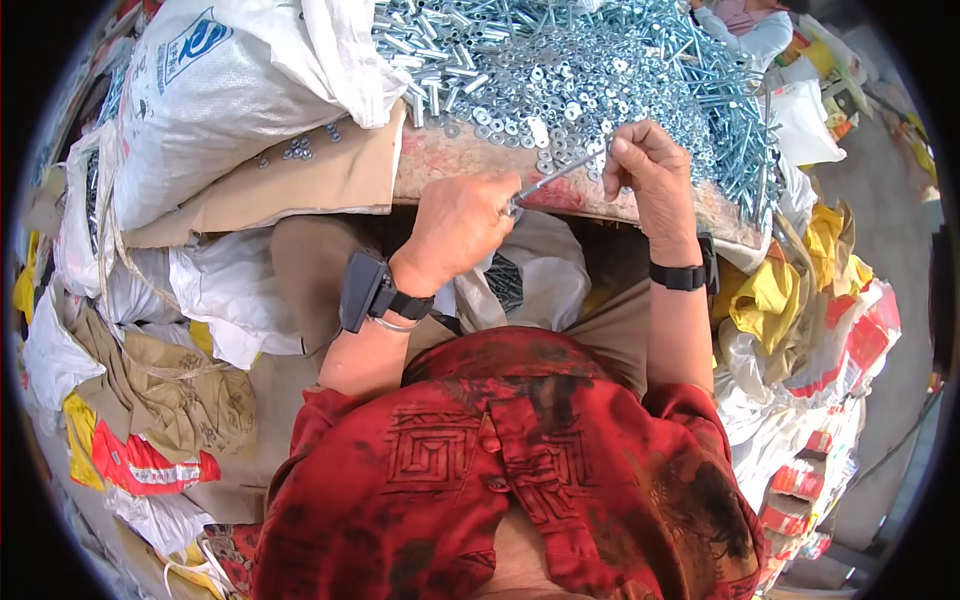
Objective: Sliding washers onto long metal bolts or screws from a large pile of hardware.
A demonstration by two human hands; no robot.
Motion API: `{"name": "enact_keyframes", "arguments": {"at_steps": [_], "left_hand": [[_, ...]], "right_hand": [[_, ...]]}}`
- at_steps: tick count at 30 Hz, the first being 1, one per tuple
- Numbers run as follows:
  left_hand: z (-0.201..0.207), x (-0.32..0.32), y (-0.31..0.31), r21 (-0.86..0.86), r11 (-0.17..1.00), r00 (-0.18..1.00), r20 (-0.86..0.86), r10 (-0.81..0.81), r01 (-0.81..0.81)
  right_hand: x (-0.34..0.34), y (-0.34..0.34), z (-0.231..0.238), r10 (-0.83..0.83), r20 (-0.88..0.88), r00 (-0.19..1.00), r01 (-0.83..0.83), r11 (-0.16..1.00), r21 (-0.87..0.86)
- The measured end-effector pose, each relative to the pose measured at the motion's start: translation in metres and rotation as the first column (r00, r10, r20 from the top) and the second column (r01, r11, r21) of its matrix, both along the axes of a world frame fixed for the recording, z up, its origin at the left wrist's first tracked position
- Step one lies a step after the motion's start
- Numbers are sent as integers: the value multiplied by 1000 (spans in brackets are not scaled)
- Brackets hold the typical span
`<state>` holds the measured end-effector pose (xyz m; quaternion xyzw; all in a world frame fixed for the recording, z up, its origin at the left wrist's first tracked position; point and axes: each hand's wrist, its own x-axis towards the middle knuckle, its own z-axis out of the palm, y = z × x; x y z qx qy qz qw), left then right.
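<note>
My left hand (462,225) is closed around the lower end of a long, thin metal bolt (560,178), which slants up to the right. Around the end in my left fingers, a bit of shiny metal shows. The bolt's far tip reaches the fingertips of my right hand (650,170). There my right thumb and forefinger are pinched together; what sits between them is too small to make out. Just beyond both hands lies a heap of loose washers (545,95) on a stained work surface (460,170).
Metal sleeves (440,60) lie heaped at the back left of the washers, long bolts (735,120) at the right. A full white woven sack (220,110) rests on cardboard (300,185), with several nuts (297,150) beside it. Another person's sleeve (760,38) shows at the far right.
</note>
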<state>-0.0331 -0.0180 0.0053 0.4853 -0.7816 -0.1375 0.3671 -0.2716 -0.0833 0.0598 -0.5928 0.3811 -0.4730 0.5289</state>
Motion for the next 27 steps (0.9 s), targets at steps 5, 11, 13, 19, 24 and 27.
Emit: {"name": "enact_keyframes", "arguments": {"at_steps": [5,11,13,19,24,27], "left_hand": [[0,-7,0,-104,994,999,47,-24,29],[-1,-11,-2,-199,979,998,50,-38,47],[-3,-12,-3,-210,976,998,9,-57,57],[-3,-6,-8,356,878,707,-707,29,320],[3,-1,-7,464,787,573,-801,176,407],[1,-4,-10,485,781,594,-783,188,393]], "right_hand": [[-16,9,10,33,-56,998,-33,999,5],[-19,-2,-2,387,367,846,-478,856,198],[-12,-8,0,355,232,906,-389,913,123],[3,-98,-33,-491,-478,729,36,724,-689],[20,-107,-59,-677,-710,193,-167,691,-703],[14,-106,-57,-754,-626,201,-243,581,-777]]}}
